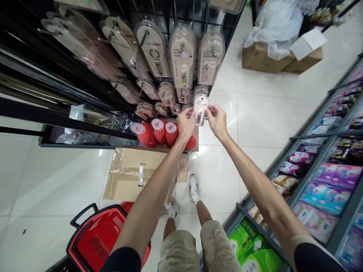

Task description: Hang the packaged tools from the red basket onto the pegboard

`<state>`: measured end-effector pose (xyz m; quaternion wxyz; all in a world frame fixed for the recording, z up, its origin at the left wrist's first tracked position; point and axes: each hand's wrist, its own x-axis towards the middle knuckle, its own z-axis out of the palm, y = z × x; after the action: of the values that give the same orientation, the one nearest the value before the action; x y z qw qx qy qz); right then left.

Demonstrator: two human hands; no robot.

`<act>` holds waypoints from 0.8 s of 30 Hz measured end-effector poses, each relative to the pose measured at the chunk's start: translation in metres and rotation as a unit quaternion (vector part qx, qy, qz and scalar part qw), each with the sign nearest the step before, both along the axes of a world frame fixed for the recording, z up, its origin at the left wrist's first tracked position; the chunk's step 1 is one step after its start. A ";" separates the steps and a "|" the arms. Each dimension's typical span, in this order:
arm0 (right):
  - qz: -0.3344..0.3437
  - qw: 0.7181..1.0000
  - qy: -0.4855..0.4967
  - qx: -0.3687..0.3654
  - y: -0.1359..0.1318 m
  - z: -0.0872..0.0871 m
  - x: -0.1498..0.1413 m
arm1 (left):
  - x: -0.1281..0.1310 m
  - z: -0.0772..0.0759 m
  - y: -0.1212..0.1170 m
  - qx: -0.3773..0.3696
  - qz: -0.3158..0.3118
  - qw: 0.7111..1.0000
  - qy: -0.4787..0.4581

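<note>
Both my hands hold one small blister pack [200, 110], a pale card with a small metal item inside. My left hand [185, 124] pinches its left edge and my right hand [217, 120] pinches its right edge. The pack is just below a black peg rack [167, 15] hung with several similar packs [182, 56]. Red bottles with white-and-pink caps [159, 131] stand in an open box under my hands.
A flattened cardboard sheet [127, 173] lies on the white tile floor. A red shopping basket [99, 238] stands at the lower left. Cardboard boxes [263, 58] with a plastic bag sit at the upper right. A shelf of packaged goods [326, 189] runs along the right.
</note>
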<state>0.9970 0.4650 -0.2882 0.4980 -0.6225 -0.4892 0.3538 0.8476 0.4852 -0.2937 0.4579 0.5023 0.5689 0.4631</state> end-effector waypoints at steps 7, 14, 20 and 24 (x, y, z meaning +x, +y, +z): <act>0.030 0.997 -0.061 0.032 0.011 -0.021 0.006 | -0.002 -0.026 0.010 0.009 -0.029 0.997 0.066; -0.004 0.992 -0.123 0.032 0.048 -0.030 0.015 | -0.041 0.053 -0.052 0.033 0.000 0.999 -0.036; -0.014 0.986 -0.099 -0.131 -0.129 -0.010 -0.039 | -0.225 0.102 -0.278 0.014 0.276 0.958 0.070; 0.000 0.982 -0.144 -0.125 -0.264 0.022 -0.100 | -0.362 0.028 -0.417 -0.173 0.416 0.863 0.229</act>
<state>0.8974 0.2007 -0.2657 0.3408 -0.7243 -0.5077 0.3187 0.4852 0.0687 -0.2662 0.1587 0.2236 0.8848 0.3768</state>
